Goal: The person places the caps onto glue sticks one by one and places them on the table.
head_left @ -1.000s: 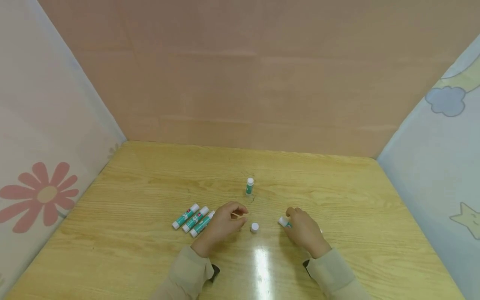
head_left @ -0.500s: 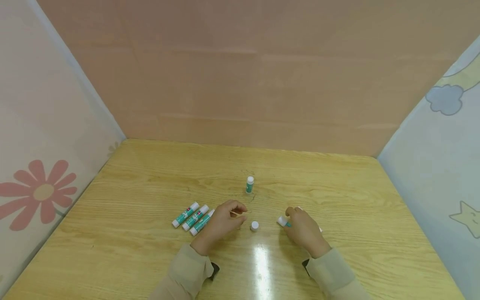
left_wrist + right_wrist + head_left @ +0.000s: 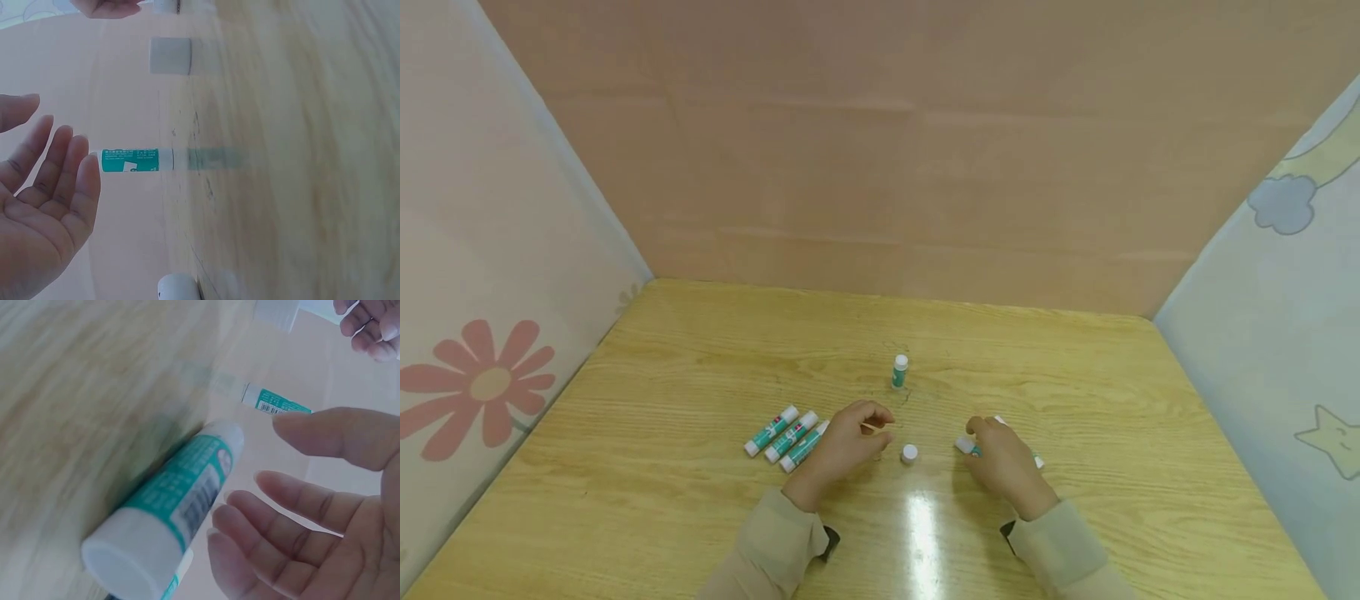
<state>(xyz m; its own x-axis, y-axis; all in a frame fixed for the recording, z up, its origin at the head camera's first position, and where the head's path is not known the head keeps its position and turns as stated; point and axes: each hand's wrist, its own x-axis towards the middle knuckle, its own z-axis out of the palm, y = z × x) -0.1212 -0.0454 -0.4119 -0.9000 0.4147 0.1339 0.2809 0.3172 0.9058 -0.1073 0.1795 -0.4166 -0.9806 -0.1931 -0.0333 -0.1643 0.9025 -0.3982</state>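
Observation:
My left hand [image 3: 848,443], fingers loosely bent and holding nothing, hovers beside a small white cap [image 3: 909,454] on the table. In the left wrist view this hand [image 3: 47,206] is spread, apart from the upright green-and-white glue stick [image 3: 131,160]. My right hand [image 3: 1002,462] hovers over glue sticks lying on the table, which it partly hides. The right wrist view has one lying glue stick [image 3: 181,494] close by the fingertips; the relaxed fingers [image 3: 275,531] are not wrapped round it. A second stick shows partly behind it.
Several green-and-white glue sticks [image 3: 791,437] lie side by side left of my left hand, one partly covered by it. The upright glue stick [image 3: 899,372] stands farther back, beyond the cap. A tan wall [image 3: 895,167] closes the table's back; patterned panels flank both sides.
My right hand has shifted very slightly left, so a bit more of a white glue stick end shows at its right. The left hand and the other things stay put.

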